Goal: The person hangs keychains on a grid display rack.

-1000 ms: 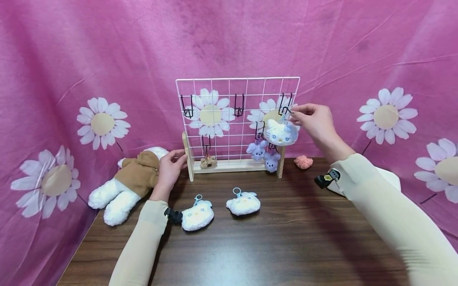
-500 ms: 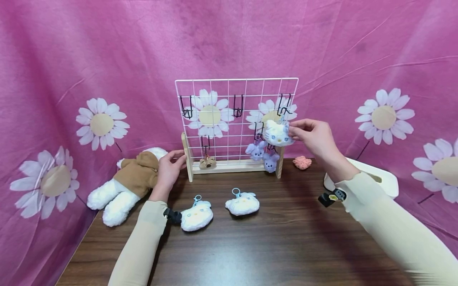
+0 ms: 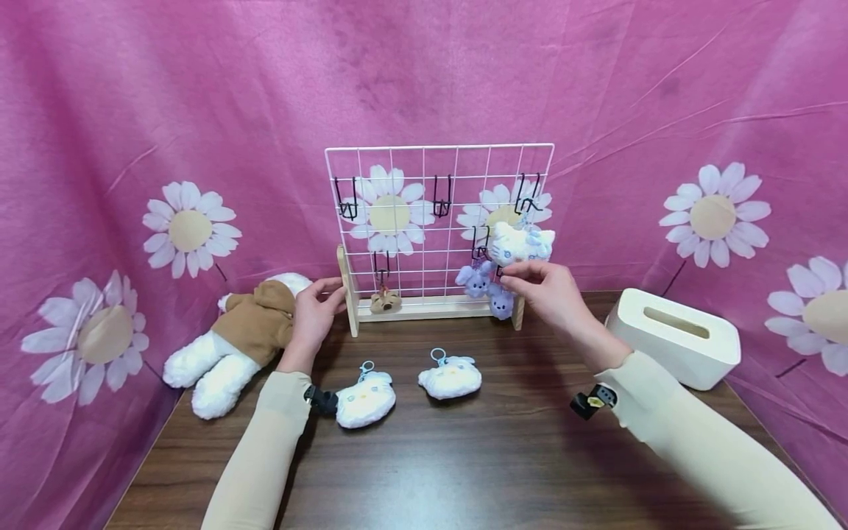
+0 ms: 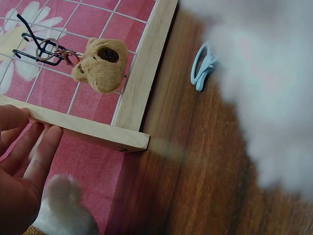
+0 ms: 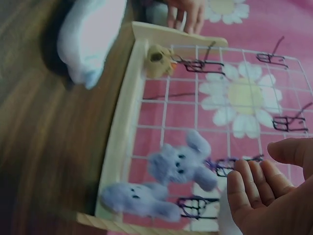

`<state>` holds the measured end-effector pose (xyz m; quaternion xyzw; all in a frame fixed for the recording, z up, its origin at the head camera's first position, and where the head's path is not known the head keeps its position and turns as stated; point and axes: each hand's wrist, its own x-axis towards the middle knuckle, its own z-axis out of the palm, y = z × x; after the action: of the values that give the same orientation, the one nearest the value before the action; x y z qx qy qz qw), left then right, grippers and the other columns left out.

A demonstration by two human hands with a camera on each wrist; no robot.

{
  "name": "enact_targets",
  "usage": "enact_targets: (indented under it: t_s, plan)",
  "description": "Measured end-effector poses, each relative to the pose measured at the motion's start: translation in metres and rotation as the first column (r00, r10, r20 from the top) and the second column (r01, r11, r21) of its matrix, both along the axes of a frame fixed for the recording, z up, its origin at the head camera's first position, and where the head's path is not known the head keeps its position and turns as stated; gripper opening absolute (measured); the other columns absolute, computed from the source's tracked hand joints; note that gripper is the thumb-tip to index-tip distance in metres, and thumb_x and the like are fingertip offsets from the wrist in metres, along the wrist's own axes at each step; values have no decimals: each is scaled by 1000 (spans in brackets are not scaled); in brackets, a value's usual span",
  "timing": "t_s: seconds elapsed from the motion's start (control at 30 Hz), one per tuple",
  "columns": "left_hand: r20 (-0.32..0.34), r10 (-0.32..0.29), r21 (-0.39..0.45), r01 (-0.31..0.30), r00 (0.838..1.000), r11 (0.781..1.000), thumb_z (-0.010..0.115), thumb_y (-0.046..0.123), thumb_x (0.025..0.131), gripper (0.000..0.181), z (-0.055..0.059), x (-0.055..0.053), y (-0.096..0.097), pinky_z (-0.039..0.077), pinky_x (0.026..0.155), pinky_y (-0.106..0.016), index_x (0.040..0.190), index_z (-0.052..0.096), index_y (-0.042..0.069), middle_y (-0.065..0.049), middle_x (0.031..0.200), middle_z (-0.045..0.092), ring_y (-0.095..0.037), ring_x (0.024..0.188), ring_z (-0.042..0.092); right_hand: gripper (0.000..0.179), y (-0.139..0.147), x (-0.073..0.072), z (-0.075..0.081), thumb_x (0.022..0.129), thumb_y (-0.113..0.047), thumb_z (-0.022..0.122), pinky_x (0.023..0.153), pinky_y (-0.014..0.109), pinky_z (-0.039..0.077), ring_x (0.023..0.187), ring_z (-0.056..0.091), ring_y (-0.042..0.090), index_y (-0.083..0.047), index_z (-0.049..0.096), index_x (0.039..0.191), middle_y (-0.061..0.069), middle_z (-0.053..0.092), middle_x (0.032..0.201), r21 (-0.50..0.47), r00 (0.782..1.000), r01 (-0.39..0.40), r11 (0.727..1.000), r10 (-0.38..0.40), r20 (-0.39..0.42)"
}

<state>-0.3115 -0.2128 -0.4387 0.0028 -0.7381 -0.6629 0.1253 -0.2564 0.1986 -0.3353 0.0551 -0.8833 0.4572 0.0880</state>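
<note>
My left hand (image 3: 313,318) rests its fingertips against the left wooden post (image 4: 73,123) of a white wire grid rack (image 3: 424,149). My right hand (image 3: 553,298) is in front of the rack's right side, fingers loosely bent and holding nothing. Just above it, a white cat-face plush keychain (image 3: 520,241) hangs from the upper right black hook (image 3: 528,195). Two lilac plush keychains (image 3: 475,280) hang lower, the lowest partly behind my right fingers in the head view. A tan bear-head keychain (image 4: 102,66) hangs low on the left.
Two more white cat-face plush keychains, one on the left (image 3: 366,400) and one nearer the middle (image 3: 450,378), lie on the wooden table (image 3: 424,471). A plush toy in brown (image 3: 258,324) lies at the left. A white tissue box (image 3: 722,346) stands at the right.
My right hand has let go of the hanging cat-face plush and moved down and toward me. The plush stays on its hook. My left hand has stayed at the post.
</note>
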Motion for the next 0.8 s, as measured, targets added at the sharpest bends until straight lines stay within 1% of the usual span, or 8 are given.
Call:
enact_targets:
  t_s: [0.03,0.13,0.2,0.27,0.47,0.57,0.7,0.8]
  plan:
    - [1,0,-1,0,1000,1000,69,6,111,33,0,0,0,71,88,-16,140,70,-10,-36,140,70,-3,97,74,31,-2,0,-4,105,-26,81,92,15,49,99,62,-3,-5,83,128,19,81,131,5,1000,-1,1000,1,4]
    - [6,1,-6,-1,1000,1000,70,8,111,33,0,0,-1,72,92,-20,140,71,-9,-36,140,71,-1,96,74,31,-9,0,-14,105,-25,82,91,19,50,98,64,0,-5,82,128,18,82,126,-5,999,-22,1000,22,27]
    - [9,1,-9,-1,1000,1000,70,9,111,33,0,0,-1,72,94,-23,140,71,-8,-35,140,71,0,95,73,32,-13,0,-20,105,-24,82,87,16,50,95,64,2,-3,81,129,17,83,120,-15,998,-44,999,44,43]
    - [11,-1,-9,2,1000,1000,70,9,111,34,0,0,-2,72,97,-27,140,71,-8,-35,140,71,1,94,73,33,-17,0,-26,105,-23,81,76,14,56,92,65,5,-1,80,130,16,83,117,-13,996,-74,997,75,58]
    - [16,0,-15,0,1000,1000,71,9,111,33,0,-1,-1,72,100,-34,139,72,-7,-35,138,72,0,94,73,29,-30,-4,-46,103,-17,81,75,14,54,92,63,10,0,81,127,18,83,119,3,990,-125,992,124,74]
    - [14,2,-20,-1,1000,1000,71,10,111,33,1,-1,-1,72,100,-33,139,72,-7,-35,139,72,0,94,73,30,-37,-4,-58,101,-13,83,75,12,56,91,65,7,4,80,126,21,82,121,-48,985,-144,988,148,93]
    - [6,-2,-20,2,1000,1000,71,10,111,33,0,-1,-1,73,97,-27,140,72,-7,-34,141,72,1,94,73,29,-47,-1,-72,99,-9,84,76,11,60,87,69,3,7,79,124,21,84,114,-122,974,-170,978,185,131]
    - [5,0,-20,1,1000,1000,71,10,111,33,0,0,-1,73,95,-25,140,72,-7,-34,140,72,1,94,73,27,-52,0,-83,99,-7,84,77,13,61,86,70,3,6,79,122,19,84,109,-129,967,-181,975,200,159]
